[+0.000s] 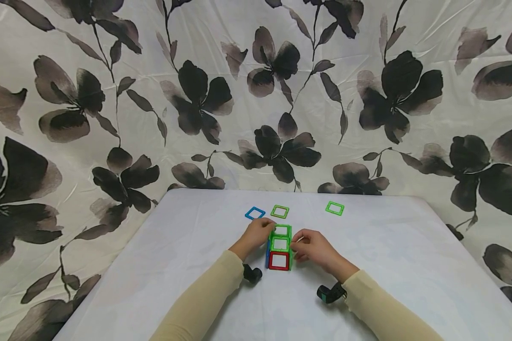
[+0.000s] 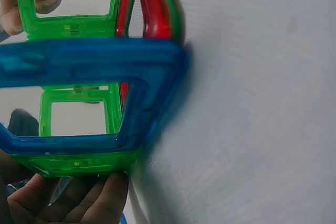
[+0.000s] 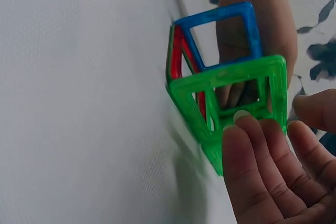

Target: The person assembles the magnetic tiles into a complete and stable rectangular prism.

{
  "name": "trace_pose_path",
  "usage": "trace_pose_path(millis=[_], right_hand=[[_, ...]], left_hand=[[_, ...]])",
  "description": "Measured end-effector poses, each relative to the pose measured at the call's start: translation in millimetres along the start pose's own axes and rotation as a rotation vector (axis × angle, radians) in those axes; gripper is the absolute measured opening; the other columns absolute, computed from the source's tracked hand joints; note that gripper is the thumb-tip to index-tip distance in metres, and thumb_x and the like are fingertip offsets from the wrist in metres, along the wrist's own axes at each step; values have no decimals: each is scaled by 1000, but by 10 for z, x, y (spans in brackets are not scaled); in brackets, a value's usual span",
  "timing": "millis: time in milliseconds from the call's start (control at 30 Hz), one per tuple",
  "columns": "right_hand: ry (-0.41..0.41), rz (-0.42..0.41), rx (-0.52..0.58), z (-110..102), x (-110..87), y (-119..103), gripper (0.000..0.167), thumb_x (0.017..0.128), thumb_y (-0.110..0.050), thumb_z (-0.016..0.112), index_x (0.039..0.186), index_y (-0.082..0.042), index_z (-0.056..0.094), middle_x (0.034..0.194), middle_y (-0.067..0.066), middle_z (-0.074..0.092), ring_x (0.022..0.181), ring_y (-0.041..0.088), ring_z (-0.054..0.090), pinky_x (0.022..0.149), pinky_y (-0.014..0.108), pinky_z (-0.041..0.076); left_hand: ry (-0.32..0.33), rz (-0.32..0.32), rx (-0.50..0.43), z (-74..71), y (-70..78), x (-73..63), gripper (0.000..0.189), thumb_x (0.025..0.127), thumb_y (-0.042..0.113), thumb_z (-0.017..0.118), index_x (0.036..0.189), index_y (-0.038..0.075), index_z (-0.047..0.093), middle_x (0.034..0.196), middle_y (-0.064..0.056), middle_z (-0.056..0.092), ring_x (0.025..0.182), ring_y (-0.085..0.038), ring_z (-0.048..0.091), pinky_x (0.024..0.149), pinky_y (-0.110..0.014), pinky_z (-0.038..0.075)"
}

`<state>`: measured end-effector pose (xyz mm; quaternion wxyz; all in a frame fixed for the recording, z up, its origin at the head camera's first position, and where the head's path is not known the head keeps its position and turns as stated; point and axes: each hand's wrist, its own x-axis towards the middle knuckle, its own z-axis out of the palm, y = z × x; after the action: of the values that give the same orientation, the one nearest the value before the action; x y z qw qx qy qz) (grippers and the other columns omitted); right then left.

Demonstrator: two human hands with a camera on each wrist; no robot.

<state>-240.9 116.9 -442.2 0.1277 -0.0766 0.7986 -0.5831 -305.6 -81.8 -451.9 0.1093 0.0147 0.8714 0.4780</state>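
Observation:
A box-like structure of magnetic tiles (image 1: 280, 244) stands on the white table, with green squares along its top and a red square tile (image 1: 279, 260) at the near end. A blue square tile (image 2: 157, 72) forms its left side. At the far left corner my left hand (image 1: 256, 233) grips the structure, its fingers (image 2: 107, 198) against a green tile (image 2: 79, 163). My right hand (image 1: 317, 247) is at the right side, fingertips (image 3: 242, 116) touching a green square tile (image 3: 231, 72). The right thumb stands apart from the fingers.
Behind the structure lie a loose blue tile (image 1: 255, 213) and a green tile (image 1: 279, 211); another loose green tile (image 1: 334, 208) lies farther right. The white table (image 1: 196, 222) ends at a floral cloth backdrop (image 1: 277, 94). Dark wrist cameras sit on both wrists.

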Motion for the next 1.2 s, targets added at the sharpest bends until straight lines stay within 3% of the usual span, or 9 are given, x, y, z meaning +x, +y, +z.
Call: trace_pose_path(millis=[567, 800, 1000, 1200], right_hand=[[208, -26, -268, -214, 249, -97, 15, 91, -20, 64, 103, -10, 66, 96, 3, 66, 83, 19, 56, 67, 28, 49], [161, -29, -302, -239, 369, -143, 22, 93, -22, 63, 109, -8, 67, 106, 4, 67, 93, 20, 57, 79, 34, 48], [76, -20, -307, -218, 456, -115, 17, 96, -21, 58, 106, -12, 68, 110, 3, 67, 98, 19, 57, 87, 37, 46], [18, 13, -252, -211, 499, -100, 17, 97, -18, 54, 107, -11, 67, 103, 5, 72, 95, 16, 60, 76, 30, 46]], left_hand=[[-48, 49, -3, 69, 6, 46, 30, 98, 37, 53, 116, 18, 67, 121, 0, 63, 110, -19, 54, 102, -46, 44], [-96, 111, 1, 87, 50, 56, 29, 99, 35, 53, 114, 16, 69, 116, 1, 66, 104, -16, 56, 98, -42, 46], [-131, 120, 35, 96, 36, 77, 32, 99, 38, 52, 118, 17, 69, 118, 1, 66, 104, -17, 56, 100, -43, 45], [-149, 67, 27, 94, 21, 73, 45, 99, 45, 47, 130, 18, 63, 130, 0, 62, 116, -18, 54, 107, -48, 40]])
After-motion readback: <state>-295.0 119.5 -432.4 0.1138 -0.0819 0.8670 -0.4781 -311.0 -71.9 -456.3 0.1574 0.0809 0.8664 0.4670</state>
